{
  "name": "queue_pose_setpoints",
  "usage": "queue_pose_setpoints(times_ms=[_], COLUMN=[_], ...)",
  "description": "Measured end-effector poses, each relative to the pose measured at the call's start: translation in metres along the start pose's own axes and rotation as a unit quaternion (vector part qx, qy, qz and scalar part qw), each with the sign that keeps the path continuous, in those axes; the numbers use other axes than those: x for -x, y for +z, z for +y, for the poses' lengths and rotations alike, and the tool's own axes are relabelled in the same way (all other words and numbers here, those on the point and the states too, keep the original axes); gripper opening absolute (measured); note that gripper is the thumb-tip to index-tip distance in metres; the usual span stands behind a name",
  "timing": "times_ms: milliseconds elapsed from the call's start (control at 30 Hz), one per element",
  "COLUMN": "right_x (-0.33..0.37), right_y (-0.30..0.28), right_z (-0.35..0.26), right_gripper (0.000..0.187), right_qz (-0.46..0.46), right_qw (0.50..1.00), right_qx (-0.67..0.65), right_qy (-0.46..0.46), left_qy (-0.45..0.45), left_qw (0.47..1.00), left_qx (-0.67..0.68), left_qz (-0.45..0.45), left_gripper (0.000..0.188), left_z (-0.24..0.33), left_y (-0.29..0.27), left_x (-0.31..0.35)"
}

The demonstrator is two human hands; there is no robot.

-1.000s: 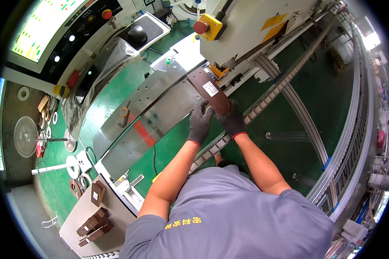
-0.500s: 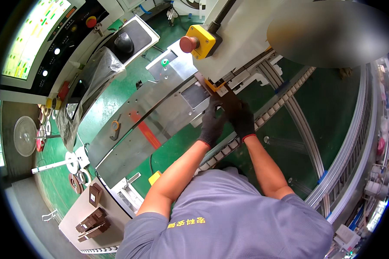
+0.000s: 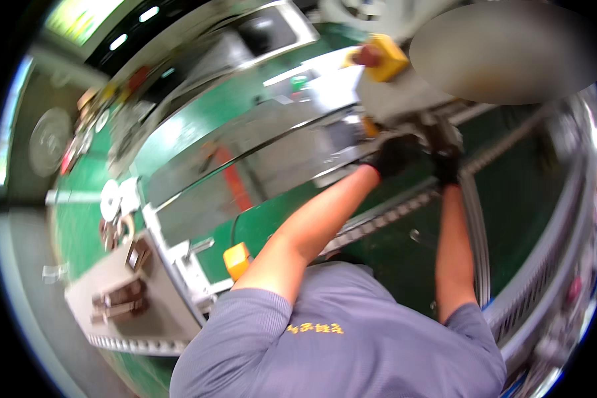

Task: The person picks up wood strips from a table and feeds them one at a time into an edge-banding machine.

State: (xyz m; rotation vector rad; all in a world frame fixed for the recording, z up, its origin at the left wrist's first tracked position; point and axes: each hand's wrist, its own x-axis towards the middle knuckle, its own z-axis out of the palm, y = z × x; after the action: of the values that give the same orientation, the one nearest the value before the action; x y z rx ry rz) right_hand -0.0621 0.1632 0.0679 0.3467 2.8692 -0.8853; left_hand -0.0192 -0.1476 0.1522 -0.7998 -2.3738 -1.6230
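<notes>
Motion blurs this view. My right hand (image 3: 446,164), in a dark glove, has its fingers round the lower end of a dark brown flat piece, likely a box (image 3: 439,134). Beside it, to the left, my left hand (image 3: 397,156), gloved alike, lies close to the same piece; its fingers are too smeared to show whether they grip it. Both hands are at the near edge of the pale machine housing (image 3: 395,99), next to a small orange part (image 3: 369,127) at the end of the metal conveyor plate (image 3: 272,142).
A yellow switch box (image 3: 386,58) with a red button sits on the housing. A red strip (image 3: 235,186) crosses the metal plate. Several brown boxes (image 3: 123,295) lie on a table (image 3: 166,302) at lower left. A chain rail (image 3: 378,222) runs below my hands; a curved grey rail (image 3: 544,265) stands at right.
The whole view has swung, so the machine appears further right. My hands have drawn apart slightly, and the brown piece now sits nearer my right hand.
</notes>
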Motion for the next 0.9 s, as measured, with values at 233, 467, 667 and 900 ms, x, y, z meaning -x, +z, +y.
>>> queue_pose_setpoints(times_ms=[233,467,667,900], right_x=[0.138,0.302,0.363,0.392], right_y=[0.045,0.089,0.102,0.107], right_z=[0.013,-0.234,-0.33,-0.356], right_gripper=[0.059,0.055,0.056,0.058], right_qz=[0.075,-0.154,-0.269,-0.307], right_qw=[0.992,0.96,0.939,0.915], right_qx=[-0.011,-0.169,-0.126,-0.124], right_qy=[-0.099,-0.164,-0.175,-0.231], left_qy=[-0.165,-0.655,-0.679,-0.482], left_qw=[0.914,0.51,0.533,0.706], left_qx=[-0.149,-0.512,-0.502,-0.459], left_qz=[0.339,0.222,0.052,0.241], left_gripper=[0.023,0.057,0.071,0.061], left_z=[0.048,0.029,0.008,0.09], left_y=[-0.267,-0.509,-0.542,-0.52], left_x=[0.304,0.635,0.688,0.619])
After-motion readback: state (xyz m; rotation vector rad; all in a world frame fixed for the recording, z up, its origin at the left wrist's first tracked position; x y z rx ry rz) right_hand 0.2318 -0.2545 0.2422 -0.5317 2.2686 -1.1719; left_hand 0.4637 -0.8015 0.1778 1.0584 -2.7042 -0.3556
